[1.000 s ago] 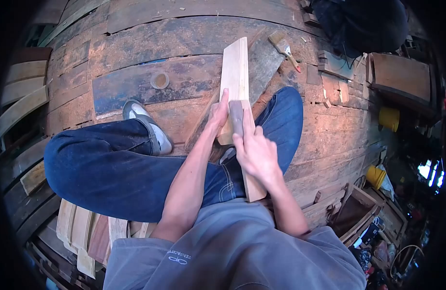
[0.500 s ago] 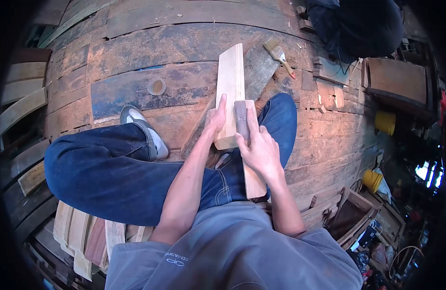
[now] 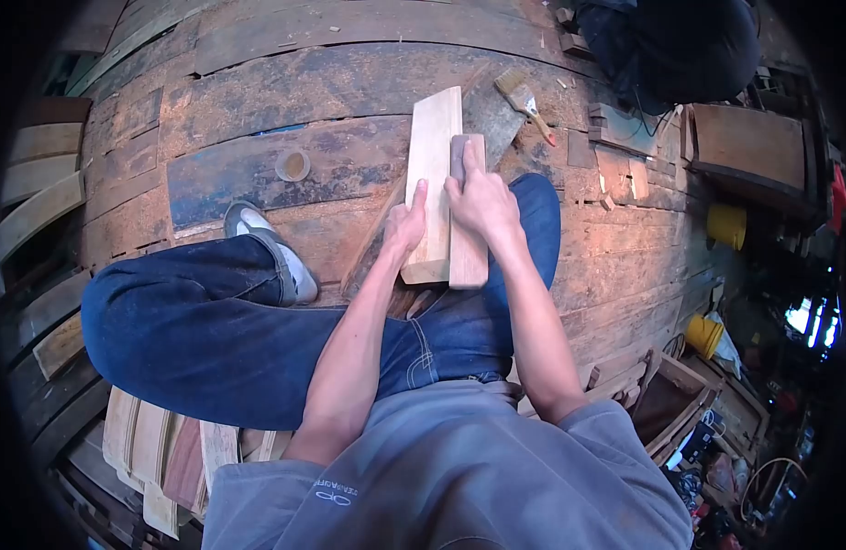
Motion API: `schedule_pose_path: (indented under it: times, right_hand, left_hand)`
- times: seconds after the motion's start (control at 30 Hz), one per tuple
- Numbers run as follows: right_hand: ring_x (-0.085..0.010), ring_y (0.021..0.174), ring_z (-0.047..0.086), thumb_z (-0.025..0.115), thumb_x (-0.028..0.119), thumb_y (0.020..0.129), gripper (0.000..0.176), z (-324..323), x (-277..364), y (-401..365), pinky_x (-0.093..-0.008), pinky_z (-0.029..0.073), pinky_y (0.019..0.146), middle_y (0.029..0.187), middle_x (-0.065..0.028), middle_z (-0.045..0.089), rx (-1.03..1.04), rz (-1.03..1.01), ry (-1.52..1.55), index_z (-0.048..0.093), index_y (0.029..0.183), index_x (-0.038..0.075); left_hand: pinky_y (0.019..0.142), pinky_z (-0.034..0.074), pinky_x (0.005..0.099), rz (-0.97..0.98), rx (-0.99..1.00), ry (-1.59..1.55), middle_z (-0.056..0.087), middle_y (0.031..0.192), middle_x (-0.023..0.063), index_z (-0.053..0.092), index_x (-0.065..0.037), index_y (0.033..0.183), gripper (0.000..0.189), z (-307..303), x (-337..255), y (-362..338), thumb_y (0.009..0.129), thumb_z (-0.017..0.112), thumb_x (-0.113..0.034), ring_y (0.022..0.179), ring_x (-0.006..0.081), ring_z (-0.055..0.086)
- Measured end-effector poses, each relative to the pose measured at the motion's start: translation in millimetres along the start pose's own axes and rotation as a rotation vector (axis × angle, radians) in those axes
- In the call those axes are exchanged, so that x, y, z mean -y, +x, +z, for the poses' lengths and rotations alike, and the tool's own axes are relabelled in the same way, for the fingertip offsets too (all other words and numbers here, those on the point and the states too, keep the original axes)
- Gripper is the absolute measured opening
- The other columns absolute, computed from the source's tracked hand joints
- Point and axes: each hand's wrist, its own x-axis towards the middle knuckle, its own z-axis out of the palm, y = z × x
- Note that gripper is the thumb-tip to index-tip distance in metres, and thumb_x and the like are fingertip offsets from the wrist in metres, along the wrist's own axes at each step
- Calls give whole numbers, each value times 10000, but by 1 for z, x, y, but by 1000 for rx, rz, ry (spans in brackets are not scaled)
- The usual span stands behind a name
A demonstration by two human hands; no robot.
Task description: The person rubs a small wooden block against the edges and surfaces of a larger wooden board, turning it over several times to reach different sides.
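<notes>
A pale wooden board (image 3: 432, 156) with a slanted far end lies over my crossed legs, pointing away from me. My left hand (image 3: 404, 225) is closed on its left edge, thumb on top and fingers hidden underneath. My right hand (image 3: 485, 202) grips a long wooden sanding block (image 3: 469, 261) with a dark grey patch near its far end. The index finger stretches along the block's top. The block lies against the board's right edge. Beneath the board's far end is a worn grey plank (image 3: 485, 115).
A paintbrush (image 3: 522, 101) and a small round cup (image 3: 293, 166) rest on the dusty plank floor (image 3: 349, 87). Curved wooden pieces (image 3: 42, 183) are stacked at left, more boards (image 3: 152, 431) by my left thigh. At right are a wooden box (image 3: 748, 151) and yellow containers (image 3: 725, 226). Another person's dark clothing (image 3: 680, 46) shows top right.
My right hand has slid the sanding block forward, away from my body, along the board's right edge. My left hand keeps its hold, and the board has barely moved.
</notes>
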Motion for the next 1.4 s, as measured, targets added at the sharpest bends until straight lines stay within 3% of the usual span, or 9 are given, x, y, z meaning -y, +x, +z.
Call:
schedule_pose_path:
  times: [0.17, 0.53, 0.7, 0.8, 0.93, 1.03, 1.13, 1.23, 1.4]
  right_hand:
    - [-523, 914, 692, 546, 313, 938, 777, -3, -9, -92, -584, 546, 913, 947, -368, 689, 139, -74, 56, 244, 1603, 48]
    - [-534, 979, 671, 491, 381, 986, 741, 7, 0, 4, -576, 528, 945, 1006, -375, 680, 42, -23, 19, 219, 1618, 108]
    - [-528, 963, 678, 497, 355, 994, 776, 11, -8, -97, -579, 534, 923, 1007, -377, 681, 74, -110, 115, 148, 1631, 80]
    - [-529, 964, 679, 489, 364, 986, 792, 3, -13, -48, -579, 540, 917, 982, -379, 681, 53, -146, 128, 137, 1617, 40]
    - [-545, 1033, 639, 458, 394, 1011, 709, 9, -18, 22, -542, 515, 961, 1053, -396, 657, 38, -92, 182, 222, 1601, 78]
    - [-528, 970, 671, 492, 379, 984, 763, 6, -9, -26, -565, 535, 932, 970, -393, 669, 30, -102, 179, 227, 1589, -3]
    - [-524, 962, 672, 502, 368, 979, 761, 4, -10, -70, -573, 526, 932, 935, -393, 666, 7, -145, 223, 250, 1581, -21]
    - [-521, 1089, 632, 516, 358, 997, 740, -9, -5, -65, -517, 498, 1001, 1114, -390, 647, 97, -23, 187, 232, 1602, 41]
    - [-518, 1114, 625, 511, 371, 994, 736, -16, -2, -22, -525, 484, 1013, 1115, -395, 645, 89, 11, 159, 246, 1598, 43]
  left_hand:
    - [994, 463, 496, -14, -4, -41, 679, 1094, 361, 721, 136, 1001, 1062, 6, 23, 24, 913, 343, -853, 1114, 415, 658]
    - [923, 461, 524, 19, 87, -122, 693, 988, 329, 714, 106, 877, 1067, 10, 34, 36, 904, 299, -877, 1002, 403, 664]
    - [988, 459, 506, -19, 86, -99, 695, 1063, 322, 723, 97, 1065, 1082, 10, 36, 40, 902, 287, -879, 1128, 392, 656]
    - [1039, 456, 488, -20, 161, -206, 689, 1153, 309, 672, 100, 1223, 1097, 23, 59, 69, 908, 276, -873, 1189, 378, 645]
    - [831, 560, 365, -15, 373, -590, 707, 1105, 86, 691, -40, 1264, 842, 5, 22, 29, 1010, 308, -746, 889, 169, 688]
    - [1086, 439, 454, 18, 374, -468, 661, 1290, 269, 627, 95, 1321, 1054, 1, 22, 29, 936, 308, -832, 1255, 335, 615]
    - [1093, 433, 443, -18, 173, -265, 655, 1310, 257, 633, 62, 1335, 1017, 5, 24, 33, 937, 334, -824, 1288, 332, 593]
    - [1106, 417, 437, -92, 210, -357, 627, 1339, 287, 633, 79, 1324, 1019, 7, 23, 24, 937, 350, -820, 1321, 343, 568]
    - [1121, 397, 431, -29, 170, -273, 602, 1358, 318, 623, 102, 1318, 1030, 7, 12, 15, 940, 346, -815, 1347, 376, 544]
